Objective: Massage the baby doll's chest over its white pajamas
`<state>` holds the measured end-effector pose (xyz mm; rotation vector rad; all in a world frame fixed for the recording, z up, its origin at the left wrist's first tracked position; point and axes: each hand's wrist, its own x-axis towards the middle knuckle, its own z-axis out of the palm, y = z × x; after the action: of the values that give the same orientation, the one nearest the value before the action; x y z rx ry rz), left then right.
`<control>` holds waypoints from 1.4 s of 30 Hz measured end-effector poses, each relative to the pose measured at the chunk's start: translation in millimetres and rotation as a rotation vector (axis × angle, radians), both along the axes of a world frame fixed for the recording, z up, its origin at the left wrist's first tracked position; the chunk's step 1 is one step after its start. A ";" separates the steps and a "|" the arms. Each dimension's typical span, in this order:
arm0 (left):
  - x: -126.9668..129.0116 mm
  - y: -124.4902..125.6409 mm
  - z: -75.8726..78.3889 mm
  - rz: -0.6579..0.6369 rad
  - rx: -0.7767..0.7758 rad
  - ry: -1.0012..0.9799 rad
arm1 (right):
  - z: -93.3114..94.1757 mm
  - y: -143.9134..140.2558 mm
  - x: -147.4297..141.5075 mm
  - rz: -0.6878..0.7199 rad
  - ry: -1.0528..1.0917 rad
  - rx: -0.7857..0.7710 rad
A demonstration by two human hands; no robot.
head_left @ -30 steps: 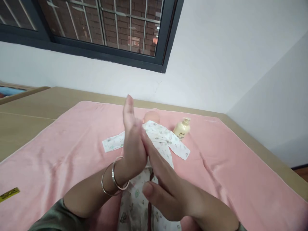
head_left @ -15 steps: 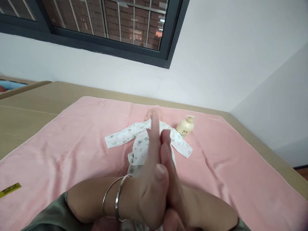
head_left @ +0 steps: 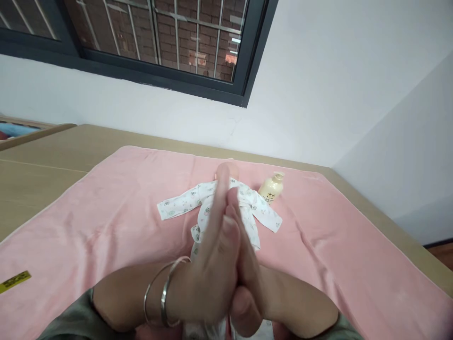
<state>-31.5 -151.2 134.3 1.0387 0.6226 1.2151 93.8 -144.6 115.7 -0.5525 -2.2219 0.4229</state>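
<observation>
Palm to palm, my left hand point(head_left: 212, 271) and my right hand point(head_left: 250, 276) press together in front of me. Both have their fingers stretched out and pointing forward, and no object shows between them. Two silver bangles point(head_left: 164, 297) circle my left wrist. Beyond the hands lies a baby doll point(head_left: 231, 172) on its back, its head toward the wall. It wears white printed clothes point(head_left: 180, 203) with both sleeves spread wide. My hands hide much of its middle. A cream pump bottle point(head_left: 272, 187) stands close to the doll's sleeve on the right.
A pink blanket point(head_left: 141, 189) covers most of the wooden surface point(head_left: 71, 151). At its left edge is a yellow label point(head_left: 14, 281). A white wall with a dark-framed window point(head_left: 155, 78) rises behind the surface.
My pressed hands have shifted slightly left and slid against each other, with some blur. The doll and the bottle lie as before, and the view has tilted a little.
</observation>
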 end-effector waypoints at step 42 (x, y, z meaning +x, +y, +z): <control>32.6 184.0 -126.4 0.537 0.142 0.654 | -70.8 114.8 25.3 -0.665 -0.624 -0.162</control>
<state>1.1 32.8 7.9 1.4592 1.4058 1.3845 119.2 -29.8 44.9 -1.6218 -2.3885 0.0738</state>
